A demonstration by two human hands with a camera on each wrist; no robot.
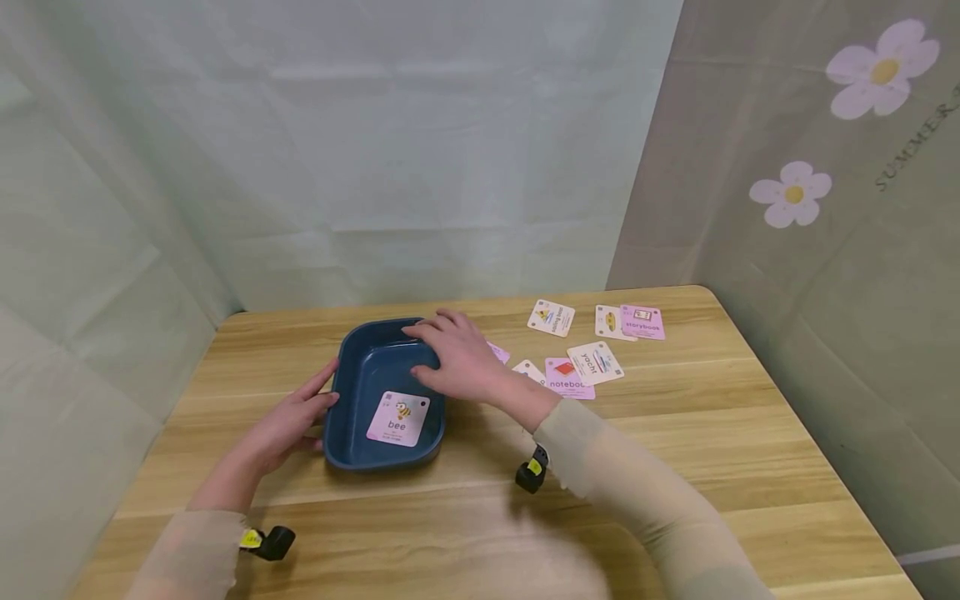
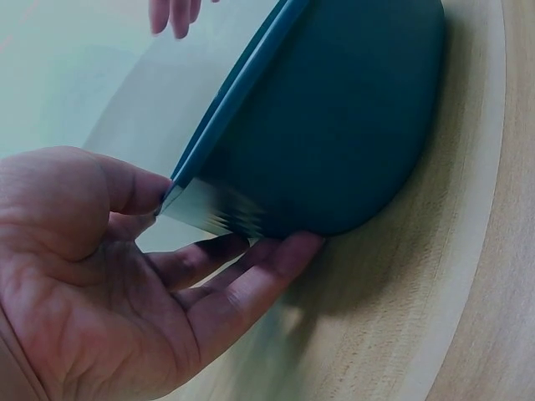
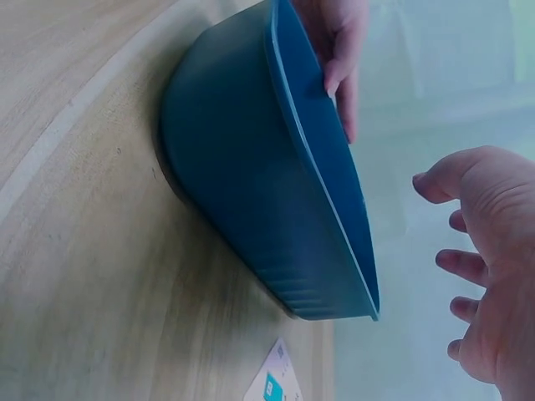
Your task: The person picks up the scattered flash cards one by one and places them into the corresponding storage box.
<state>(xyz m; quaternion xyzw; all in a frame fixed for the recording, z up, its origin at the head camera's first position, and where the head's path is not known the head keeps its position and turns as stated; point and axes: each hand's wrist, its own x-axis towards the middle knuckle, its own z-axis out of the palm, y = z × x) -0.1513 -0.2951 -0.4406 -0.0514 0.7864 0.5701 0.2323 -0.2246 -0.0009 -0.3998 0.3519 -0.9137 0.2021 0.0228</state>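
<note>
A dark blue plastic bin (image 1: 384, 333) rests on the wooden table, with a pink "bee" card (image 1: 398, 418) lying inside near its front. At the bin's left side, my left hand (image 1: 288, 421) grips the wall; the left wrist view shows the thumb at the rim and other fingers low against the outside. My right hand (image 1: 465, 358) hovers over the bin's right rim, its fingers spread and loosely bent. Nothing shows between those fingers in the right wrist view, where the same hand (image 3: 493, 267) appears apart from the bin.
Right of the bin lie several word cards: a "notebook" card (image 1: 566, 382), a "yacht" card (image 1: 596, 363), a sailing boat card (image 1: 551, 317) and a "storybook" card (image 1: 642, 322) overlapping a white card (image 1: 609, 322). Some cards are partly behind my right hand. A curtain (image 1: 435, 167) hangs behind the table.
</note>
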